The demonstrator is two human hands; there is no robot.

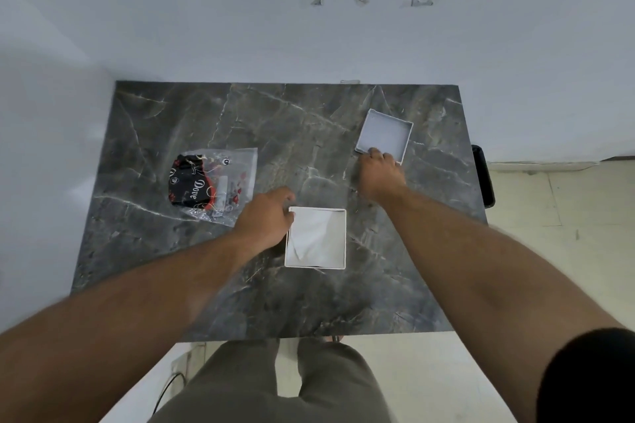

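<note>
A white open box [338, 237] lined with white tissue paper stands near the middle of the dark marble table [275, 120]. My left hand [266, 218] grips its upper left corner, fingers curled over the rim. A shallow white box lid [385, 132] lies upside down at the far right of the table. My right hand [379, 173] reaches to the lid's near edge, and its fingertips curl onto the rim. A clear plastic bag [214, 184] holding a black and red Dove item lies to the left.
The table backs onto a white wall [309, 27]. A black object [484, 175] sits past the table's right edge. Pale floor tiles lie to the right. My legs stand at the table's near edge.
</note>
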